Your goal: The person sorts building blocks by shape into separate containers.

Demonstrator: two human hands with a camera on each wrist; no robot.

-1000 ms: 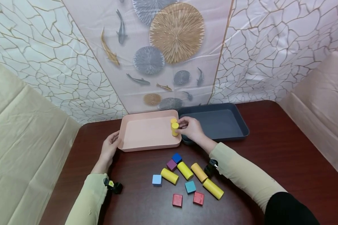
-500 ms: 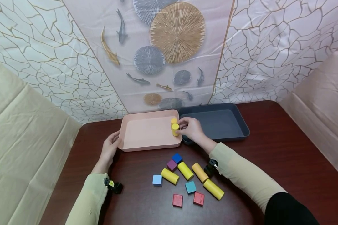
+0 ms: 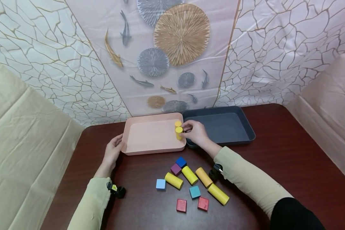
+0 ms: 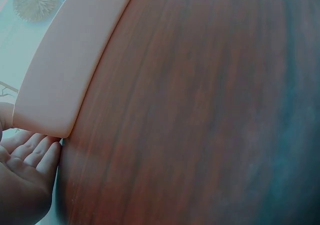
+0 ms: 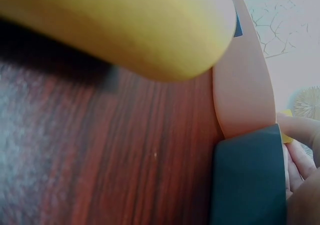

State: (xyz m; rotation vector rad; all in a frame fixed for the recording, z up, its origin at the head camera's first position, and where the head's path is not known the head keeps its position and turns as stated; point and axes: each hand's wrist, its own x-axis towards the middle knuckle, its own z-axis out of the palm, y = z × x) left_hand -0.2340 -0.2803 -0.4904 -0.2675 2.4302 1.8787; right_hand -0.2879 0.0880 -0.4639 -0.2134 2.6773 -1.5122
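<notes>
In the head view my left hand (image 3: 112, 152) holds the pink tray (image 3: 149, 134) at its left front corner. The left wrist view shows the thumb at the rim and the fingers (image 4: 36, 150) by the corner's underside. My right hand (image 3: 196, 132) reaches over the tray's right end and pinches a yellow cylinder block (image 3: 179, 133) that stands upright inside. Just behind that block is a second, more orange cylinder (image 3: 178, 124), partly hidden. In the right wrist view, only a sliver of yellow shows by the fingers (image 5: 302, 157), past the tray walls.
A dark grey tray (image 3: 221, 124) adjoins the pink one, under my right wrist. In front lie yellow cylinders (image 3: 173, 181), an orange cylinder (image 3: 204, 177) and several cubes, among them a teal cube (image 3: 195, 192) and a red cube (image 3: 181, 205). A patterned cloth (image 3: 187, 92) hangs behind.
</notes>
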